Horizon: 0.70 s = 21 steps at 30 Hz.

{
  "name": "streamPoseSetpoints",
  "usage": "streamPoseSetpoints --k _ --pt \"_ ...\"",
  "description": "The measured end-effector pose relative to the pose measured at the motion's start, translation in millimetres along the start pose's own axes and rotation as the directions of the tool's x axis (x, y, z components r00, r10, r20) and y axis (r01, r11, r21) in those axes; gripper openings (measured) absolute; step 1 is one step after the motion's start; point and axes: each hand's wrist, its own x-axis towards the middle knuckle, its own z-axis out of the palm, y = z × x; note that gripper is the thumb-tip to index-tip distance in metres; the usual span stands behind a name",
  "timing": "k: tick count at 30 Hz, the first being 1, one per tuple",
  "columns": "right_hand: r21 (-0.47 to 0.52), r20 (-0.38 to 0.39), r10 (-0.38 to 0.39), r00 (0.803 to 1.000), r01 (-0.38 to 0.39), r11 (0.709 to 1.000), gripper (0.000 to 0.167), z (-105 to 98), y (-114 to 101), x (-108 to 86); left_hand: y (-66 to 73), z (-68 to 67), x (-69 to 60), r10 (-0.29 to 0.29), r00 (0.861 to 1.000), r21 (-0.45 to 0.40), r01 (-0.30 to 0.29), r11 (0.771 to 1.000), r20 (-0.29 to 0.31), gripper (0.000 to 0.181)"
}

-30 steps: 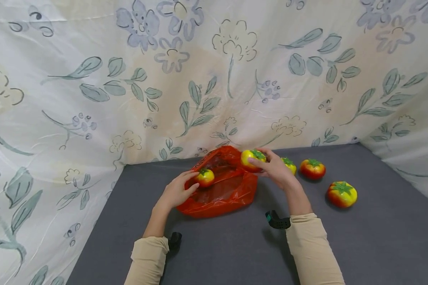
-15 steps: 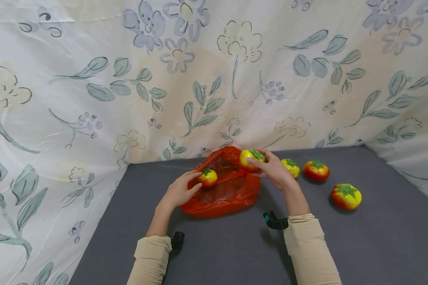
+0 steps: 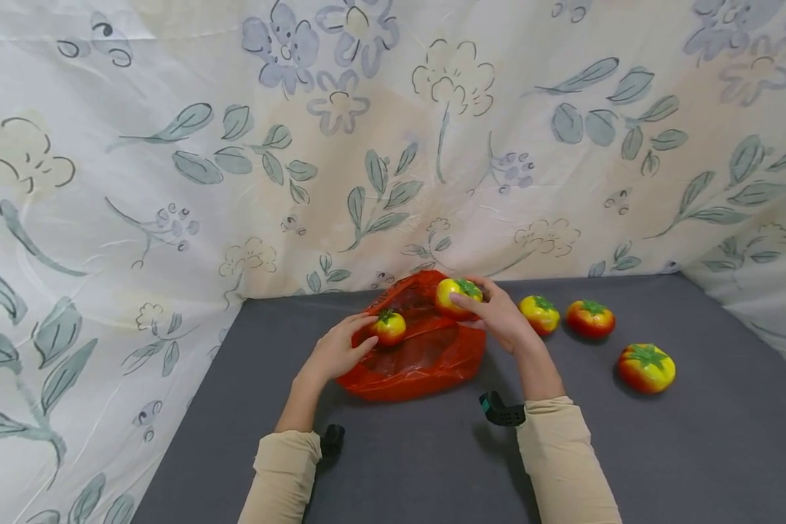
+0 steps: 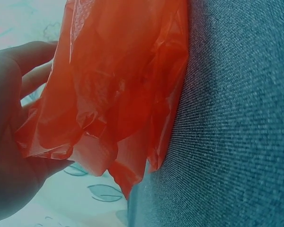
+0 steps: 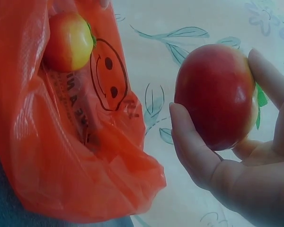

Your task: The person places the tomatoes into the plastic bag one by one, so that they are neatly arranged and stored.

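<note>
An orange-red plastic bag (image 3: 426,378) stands with its mouth open. At its left side my left hand (image 3: 332,349) curves fingers and thumb round a small red-yellow tomato (image 3: 390,329). The bag (image 4: 118,71) hides the fingertips in the left wrist view; the small tomato (image 5: 68,41) shows inside the bag (image 5: 75,179) in the right wrist view. My right hand (image 3: 503,316) holds a larger red-yellow tomato (image 3: 455,297) over the bag's right rim, fingers and thumb at its sides. That tomato (image 5: 217,97) appears beside the bag, above my right palm (image 5: 246,184).
Several more tomatoes lie right of the bag on the dark grey cloth (image 3: 406,466): one yellow-red (image 3: 540,315), one mostly red (image 3: 591,320) and one nearer the front (image 3: 646,369). A floral curtain (image 3: 380,131) hangs behind and at the left.
The right hand and its tomato have shifted slightly left over the bag, uncovering more of the yellow-red tomato beside it. The left hand keeps its place at the bag. The view has turned slightly left.
</note>
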Motion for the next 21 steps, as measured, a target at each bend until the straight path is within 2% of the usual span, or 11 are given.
streamPoseSetpoints --k 7,12,21 --pt "0.023 -0.010 0.013 1.000 -0.013 1.000 0.071 7 -2 1.3 1.2 0.8 0.2 -0.013 1.000 0.000 0.013 1.000 0.006 0.046" --pt "0.064 0.010 -0.020 1.000 0.019 0.998 0.067 11 -2 2.0 1.7 1.1 -0.7 -0.018 1.000 -0.010 0.018 1.000 0.008 0.046" --pt "0.029 0.019 -0.029 0.999 0.029 0.999 0.067 18 -2 3.8 0.0 0.7 -1.0 -0.016 1.000 -0.018 0.016 1.000 0.006 0.046"
